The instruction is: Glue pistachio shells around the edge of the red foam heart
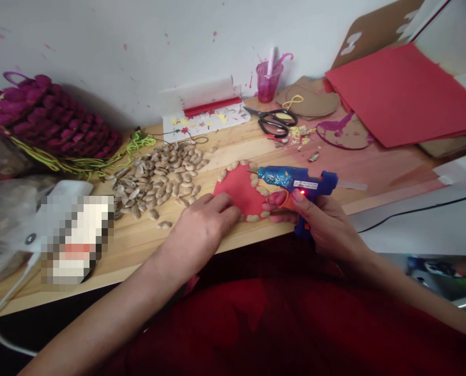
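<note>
My right hand point(324, 222) is wrapped round the handle of a blue hot glue gun point(282, 176), with fingers at its orange trigger. A red light glows on the gun, and its metal nozzle points left over a round red paper disc point(240, 190). Unshelled peanuts point(252, 218) sit along the top, right and lower rim of the disc. At the disc's lower left edge rests my left hand point(203, 219), its fingers bent and close together. Whatever lies under those fingertips is hidden. Left of the disc spreads a heap of loose peanuts point(162, 169).
Black-handled scissors point(275, 122), a purple-stained cup point(267, 86) and red sheets point(408, 96) lie towards the back. A purple layered craft piece point(56, 120) stands at the left, behind a white power bank point(66, 201) with a cable. White paper holds small coloured stars point(201, 124).
</note>
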Available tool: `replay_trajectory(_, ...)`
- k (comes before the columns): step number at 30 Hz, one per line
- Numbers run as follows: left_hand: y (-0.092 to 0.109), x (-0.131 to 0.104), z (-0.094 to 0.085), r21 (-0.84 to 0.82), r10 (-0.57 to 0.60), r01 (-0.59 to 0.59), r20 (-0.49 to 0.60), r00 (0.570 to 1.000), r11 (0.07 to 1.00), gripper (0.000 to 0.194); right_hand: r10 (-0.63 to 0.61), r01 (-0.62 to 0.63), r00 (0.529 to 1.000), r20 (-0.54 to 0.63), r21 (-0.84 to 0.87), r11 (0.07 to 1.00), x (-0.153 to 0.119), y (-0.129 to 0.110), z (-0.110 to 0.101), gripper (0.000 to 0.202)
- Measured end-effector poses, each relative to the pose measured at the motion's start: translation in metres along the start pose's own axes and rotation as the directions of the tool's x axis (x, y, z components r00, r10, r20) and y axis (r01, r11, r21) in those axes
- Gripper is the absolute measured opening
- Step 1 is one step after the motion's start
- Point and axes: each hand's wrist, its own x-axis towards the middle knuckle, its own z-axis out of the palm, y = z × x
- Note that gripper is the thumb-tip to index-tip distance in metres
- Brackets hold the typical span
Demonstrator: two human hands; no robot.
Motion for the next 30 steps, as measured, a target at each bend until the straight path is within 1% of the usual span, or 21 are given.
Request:
replay_trajectory(3, -0.008, -0.005, 0.004, -0.161, -0.040, 0.023, -0.107, 0.993, 0.987, 0.021, -0.010, 0.010, 1.000, 0.005, 0.000, 1.000, 0.001, 0.001, -0.002, 0.023)
replay_trajectory(6, -0.013, -0.015, 0.010, -0.310, -0.114, 0.056, -0.171, 0.979, 0.949, 0.027, -0.003, 0.003, 1.000, 0.004, -0.002, 1.000, 0.002, 0.002, -0.003, 0.024)
replay_trajectory(9, -0.010, -0.030, 0.018, -0.352, -0.154, 0.067, -0.226, 0.962, 0.934, 0.038, 0.010, -0.010, 1.000, -0.010, 0.002, 1.000, 0.002, 0.001, -0.002, 0.025)
replay_trajectory(12, -0.002, -0.046, 0.026, -0.277, -0.137, 0.063, -0.256, 0.957, 0.959, 0.050, 0.006, -0.006, 1.000, -0.014, 0.006, 1.000, 0.002, 0.000, -0.001, 0.024)
replay_trajectory(15, 0.006, -0.053, 0.031, -0.160, -0.065, 0.026, -0.247, 0.967, 0.987, 0.052, 0.012, -0.012, 1.000, -0.020, 0.014, 1.000, 0.003, 0.001, -0.002, 0.023)
replay_trajectory(18, 0.012, -0.050, 0.033, -0.085, 0.004, -0.025, -0.241, 0.971, 0.996, 0.047, 0.022, -0.022, 0.999, -0.030, 0.000, 1.000, 0.003, 0.003, -0.002, 0.024)
replay_trajectory(20, 0.014, -0.047, 0.033, -0.041, 0.030, -0.040, -0.232, 0.972, 0.998, 0.046, 0.025, -0.025, 0.999, -0.031, -0.009, 1.000, 0.002, 0.002, -0.002, 0.025)
replay_trajectory(23, 0.015, -0.044, 0.034, 0.029, 0.044, -0.039, -0.198, 0.979, 0.999, 0.047, 0.049, -0.050, 0.998, -0.043, -0.003, 0.999, 0.001, 0.001, -0.003, 0.025)
replay_trajectory(26, 0.017, -0.044, 0.035, 0.065, 0.055, -0.045, -0.156, 0.986, 0.997, 0.049, 0.131, -0.132, 0.988, -0.085, -0.006, 0.991, -0.001, 0.001, -0.005, 0.026)
replay_trajectory(28, 0.019, -0.045, 0.036, 0.087, 0.063, -0.050, -0.156, 0.986, 0.995, 0.049, 0.164, -0.168, 0.980, -0.111, -0.022, 0.986, -0.002, 0.002, -0.006, 0.029)
replay_trajectory(30, 0.020, -0.043, 0.036, 0.118, 0.068, -0.048, -0.177, 0.982, 0.992, 0.050, 0.171, -0.176, 0.976, -0.136, -0.023, 0.984, -0.001, 0.002, -0.007, 0.030)
